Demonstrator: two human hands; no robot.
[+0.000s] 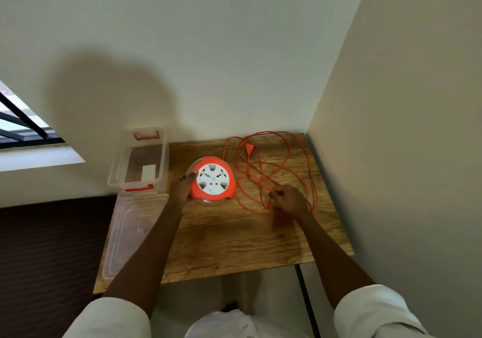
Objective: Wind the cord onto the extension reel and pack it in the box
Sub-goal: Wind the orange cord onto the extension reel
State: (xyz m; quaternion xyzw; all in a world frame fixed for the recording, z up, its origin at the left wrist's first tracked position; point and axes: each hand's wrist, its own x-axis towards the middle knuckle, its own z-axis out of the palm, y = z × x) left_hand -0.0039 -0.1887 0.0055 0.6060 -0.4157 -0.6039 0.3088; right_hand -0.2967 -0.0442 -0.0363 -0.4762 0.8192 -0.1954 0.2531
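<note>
Both hands are engaged: reel [212, 180] gripped by left hand [182, 186], cord [263, 170] (loose, toward table's [234, 241] right edge) pinched by right hand [288, 199].

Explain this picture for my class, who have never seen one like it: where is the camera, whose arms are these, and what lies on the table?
There is one picture, from a camera worn on a person's head, looking down at their own bare arms. On the wooden table lies an orange and white extension reel; the left hand steadies its edge. The right hand pinches the loose orange cord, which sprawls in loops, its plug near the wall. A clear open box and its lid lie at the left.
</note>
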